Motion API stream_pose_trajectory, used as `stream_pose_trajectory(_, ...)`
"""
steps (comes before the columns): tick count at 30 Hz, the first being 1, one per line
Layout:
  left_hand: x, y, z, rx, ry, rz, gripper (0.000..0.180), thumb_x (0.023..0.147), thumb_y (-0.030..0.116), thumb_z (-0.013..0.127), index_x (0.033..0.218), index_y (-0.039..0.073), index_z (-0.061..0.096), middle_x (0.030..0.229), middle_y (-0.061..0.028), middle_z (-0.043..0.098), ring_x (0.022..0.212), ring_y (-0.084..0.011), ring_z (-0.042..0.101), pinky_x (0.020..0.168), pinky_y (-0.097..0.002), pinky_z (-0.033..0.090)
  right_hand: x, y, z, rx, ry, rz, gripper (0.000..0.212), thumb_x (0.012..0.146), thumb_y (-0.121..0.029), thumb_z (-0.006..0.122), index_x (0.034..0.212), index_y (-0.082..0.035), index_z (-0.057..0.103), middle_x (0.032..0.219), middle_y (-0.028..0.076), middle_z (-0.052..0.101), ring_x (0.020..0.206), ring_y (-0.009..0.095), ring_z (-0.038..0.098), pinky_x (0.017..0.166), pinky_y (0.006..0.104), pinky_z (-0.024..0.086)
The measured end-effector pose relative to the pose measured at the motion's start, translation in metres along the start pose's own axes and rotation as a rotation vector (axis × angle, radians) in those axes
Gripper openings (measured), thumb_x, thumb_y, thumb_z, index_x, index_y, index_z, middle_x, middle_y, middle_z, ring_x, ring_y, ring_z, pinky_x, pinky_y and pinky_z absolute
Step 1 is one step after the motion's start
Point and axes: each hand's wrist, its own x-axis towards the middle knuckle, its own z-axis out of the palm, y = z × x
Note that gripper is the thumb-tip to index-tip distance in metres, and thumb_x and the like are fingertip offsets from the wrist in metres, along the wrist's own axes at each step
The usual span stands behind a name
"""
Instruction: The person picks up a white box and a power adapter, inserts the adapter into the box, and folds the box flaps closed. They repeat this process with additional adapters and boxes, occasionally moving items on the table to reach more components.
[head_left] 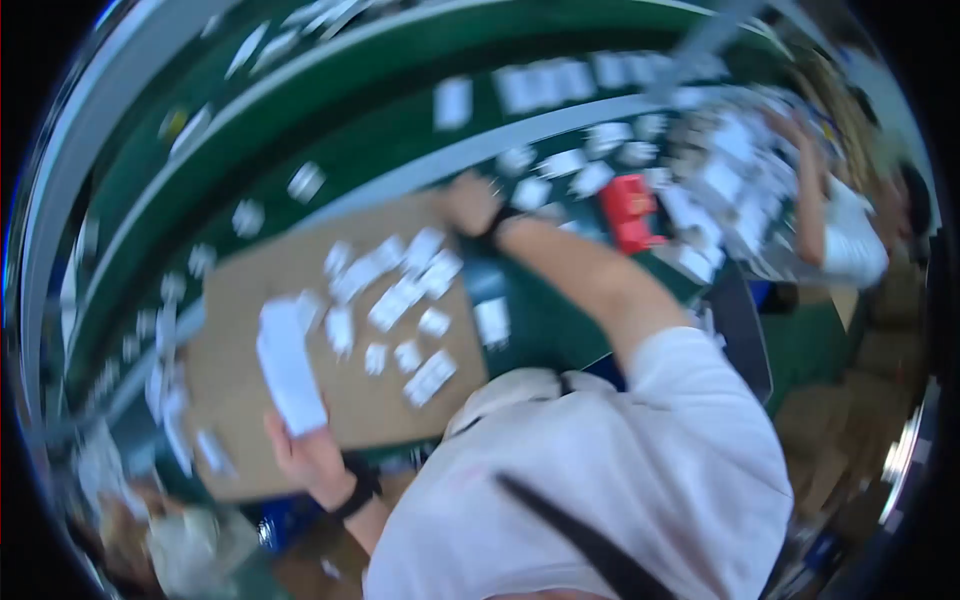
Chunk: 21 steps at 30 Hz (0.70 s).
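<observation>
My left hand (305,458) is closed around the lower end of a long white carton (287,365), which slants up and away over a brown cardboard sheet (235,320). Several small white blocks (398,300) lie scattered on the sheet, some side by side in short rows. My right hand (468,204) is at the sheet's far right corner, smeared by motion. Its fingers cannot be made out, nor whether they grip the corner. Both wrists wear dark bands.
A red tape dispenser-like tool (631,212) stands right of my right forearm. Beyond it lies a heap of white boxes (725,180), with another person's arm (808,190) reaching over them. White pieces line the green bench (390,135). A second person (195,545) is at the lower left.
</observation>
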Motion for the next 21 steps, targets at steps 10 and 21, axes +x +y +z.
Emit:
stream_pose_trajectory(10,-0.036,-0.058,0.048,0.015,-0.320,-0.391,0.079,0.062,0.008,0.064,0.130,-0.001,0.024,0.115,-0.0195,0.042,0.098,-0.0269,0.046,0.086,-0.0364,0.040,-0.124,-0.028,-0.174,1.294,0.091,-0.286,0.052,0.072,-0.011,0.055,0.121,-0.005,0.042,0.087,0.011,0.057,0.075,0.016,0.057,0.065,0.0293,0.047)
stream_pose_trajectory(21,-0.045,-0.120,0.121,1.625,-0.294,0.586,0.066,0.059,0.014,0.076,0.114,0.002,0.040,0.105,-0.0198,0.051,0.094,-0.0358,0.052,0.076,-0.0407,0.044,-0.188,-0.043,-0.190,1.749,0.383,-0.368,0.048,0.075,0.003,0.041,0.123,-0.001,0.037,0.119,0.018,0.048,0.103,0.034,0.055,0.087,0.0376,0.046)
